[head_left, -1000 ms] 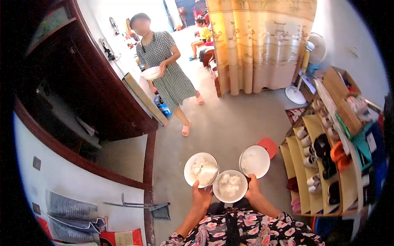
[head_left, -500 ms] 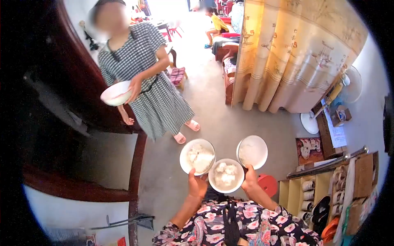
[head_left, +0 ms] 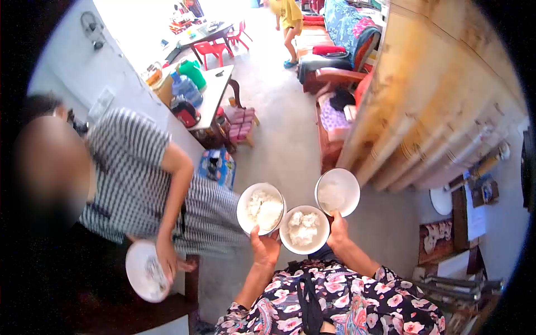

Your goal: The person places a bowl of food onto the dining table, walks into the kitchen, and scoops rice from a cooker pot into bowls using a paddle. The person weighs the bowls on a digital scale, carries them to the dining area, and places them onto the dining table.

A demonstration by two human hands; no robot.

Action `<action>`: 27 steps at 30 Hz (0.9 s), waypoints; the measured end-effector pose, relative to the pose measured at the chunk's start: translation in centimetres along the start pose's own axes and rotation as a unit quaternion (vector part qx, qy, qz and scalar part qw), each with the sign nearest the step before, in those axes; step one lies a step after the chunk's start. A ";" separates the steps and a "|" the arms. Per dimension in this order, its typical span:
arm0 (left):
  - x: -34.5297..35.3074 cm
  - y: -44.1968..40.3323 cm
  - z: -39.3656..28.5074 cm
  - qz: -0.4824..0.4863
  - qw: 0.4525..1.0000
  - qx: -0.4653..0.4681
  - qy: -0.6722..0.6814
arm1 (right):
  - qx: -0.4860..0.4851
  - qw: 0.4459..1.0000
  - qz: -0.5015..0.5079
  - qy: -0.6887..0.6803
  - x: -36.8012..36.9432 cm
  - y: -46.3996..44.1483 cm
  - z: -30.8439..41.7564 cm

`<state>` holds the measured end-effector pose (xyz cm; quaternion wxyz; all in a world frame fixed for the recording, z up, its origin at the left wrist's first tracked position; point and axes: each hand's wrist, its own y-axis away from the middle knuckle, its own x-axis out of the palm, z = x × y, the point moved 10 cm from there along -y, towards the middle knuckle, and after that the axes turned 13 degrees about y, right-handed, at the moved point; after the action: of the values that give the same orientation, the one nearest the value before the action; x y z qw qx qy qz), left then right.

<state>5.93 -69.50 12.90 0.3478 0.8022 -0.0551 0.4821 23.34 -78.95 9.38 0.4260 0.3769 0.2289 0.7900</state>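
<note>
Three white bowls are held together in front of my floral clothing. My left hand [head_left: 265, 249] grips the left bowl [head_left: 261, 208], which has white rice in it, with the thumb on its rim. Between my hands is the middle bowl [head_left: 304, 229], also with rice, touching the left one. My right hand [head_left: 338, 231] is closed on the right bowl [head_left: 338, 192], thumb over the rim; a little rice shows in it. The undersides and most fingers are hidden. At the left, a person in a checkered dress holds another white bowl [head_left: 148, 271].
A white table [head_left: 215, 92] with a jug and green container stands ahead left, a plaid stool [head_left: 242, 124] beside it. A wooden sofa [head_left: 321, 70] and a curtain [head_left: 424, 128] are on the right. A person in yellow [head_left: 288, 17] stands beyond.
My view has moved forward with the three bowls still held. The person in the checkered dress is now close at my left. The person in yellow has gone from sitting to standing.
</note>
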 end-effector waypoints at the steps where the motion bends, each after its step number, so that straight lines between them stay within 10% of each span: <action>1: 1.1 -2.5 -1.0 0.003 1.000 0.001 0.011 | -0.003 1.000 -0.004 0.017 1.8 -2.4 0.7; 27: 27.4 -58.8 -25.1 0.012 0.996 0.021 0.089 | -0.005 0.999 0.024 0.026 49.4 -47.2 19.2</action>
<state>26.92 -3.11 12.84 0.3283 0.7628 -0.0233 0.5566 44.75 -11.30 8.66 0.4025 0.3595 0.2271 0.8107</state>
